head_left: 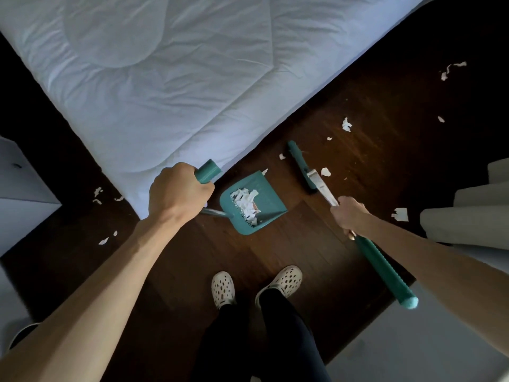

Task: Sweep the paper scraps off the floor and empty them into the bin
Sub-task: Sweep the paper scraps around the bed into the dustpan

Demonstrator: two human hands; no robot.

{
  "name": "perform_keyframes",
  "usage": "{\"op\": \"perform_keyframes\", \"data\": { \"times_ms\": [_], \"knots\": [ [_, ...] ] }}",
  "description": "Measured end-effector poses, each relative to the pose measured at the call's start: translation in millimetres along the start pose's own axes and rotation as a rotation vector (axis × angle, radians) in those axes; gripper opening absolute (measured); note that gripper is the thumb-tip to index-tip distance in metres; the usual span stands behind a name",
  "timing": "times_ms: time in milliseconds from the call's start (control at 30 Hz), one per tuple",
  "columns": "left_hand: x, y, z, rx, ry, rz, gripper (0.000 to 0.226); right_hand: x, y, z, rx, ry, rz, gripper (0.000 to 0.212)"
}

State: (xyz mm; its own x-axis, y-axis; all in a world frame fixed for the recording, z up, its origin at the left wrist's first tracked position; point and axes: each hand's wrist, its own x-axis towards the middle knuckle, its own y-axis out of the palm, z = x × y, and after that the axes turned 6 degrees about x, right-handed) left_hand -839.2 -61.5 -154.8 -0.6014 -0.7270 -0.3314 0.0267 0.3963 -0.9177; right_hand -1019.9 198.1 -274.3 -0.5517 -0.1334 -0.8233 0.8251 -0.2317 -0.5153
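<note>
My left hand (177, 193) grips the teal top of the dustpan's long handle. The teal dustpan (268, 199) stands on the dark wood floor by the bed's corner and holds a heap of white paper scraps (245, 206). My right hand (348, 216) grips the broom's metal shaft, whose teal grip end (385, 274) sticks out toward me. The broom head (300, 164) rests on the floor to the right of the dustpan. Loose scraps lie near it (325, 171), further right (400, 214) and beyond (346, 124). More scraps (106, 239) lie left of the bed's corner.
A bed with a white quilt (154, 78) fills the upper left. Pale curtain folds (468, 213) hang at the right edge. A white cabinet (19, 188) stands at the left. My feet in white clogs (223, 289) stand on the dark wood floor (275, 249) behind the dustpan.
</note>
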Motion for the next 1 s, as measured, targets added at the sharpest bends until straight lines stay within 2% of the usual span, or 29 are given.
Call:
{"op": "perform_keyframes", "data": {
  "times_ms": [67,300,500,600,767,867,1000],
  "knots": [
    [1.4,-2.2,0.8,0.01,-0.007,-0.029,0.038,10.5,4.4,8.5,-0.04,-0.002,0.022,0.01],
    [-8.9,3.4,28.8,0.048,-0.068,-0.089,0.032,4.9,41.5,20.7,-0.141,-0.04,0.122,0.029],
    [-3.2,8.1,39.1,0.034,-0.09,-0.097,0.031,-23.6,67.3,20.4,-0.183,-0.069,0.2,0.032],
    [-2.2,6.9,43.1,0.02,-0.094,-0.092,0.03,-47.2,79.6,3.4,-0.186,-0.103,0.26,0.026],
    [-6.7,3.7,44.8,-0.004,-0.084,-0.039,0.033,-92.2,86.7,-20.9,-0.098,-0.214,0.214,0.021],
    [-10.7,1.8,35.4,-0.035,-0.073,-0.016,0.038,-111.5,64.4,-27.0,0.026,-0.191,0.181,0.019],
    [-6.5,6.7,12.1,-0.021,-0.013,-0.001,0.034,-101.6,25.3,-40.3,0.056,-0.151,0.062,0.018]
  ]
}}
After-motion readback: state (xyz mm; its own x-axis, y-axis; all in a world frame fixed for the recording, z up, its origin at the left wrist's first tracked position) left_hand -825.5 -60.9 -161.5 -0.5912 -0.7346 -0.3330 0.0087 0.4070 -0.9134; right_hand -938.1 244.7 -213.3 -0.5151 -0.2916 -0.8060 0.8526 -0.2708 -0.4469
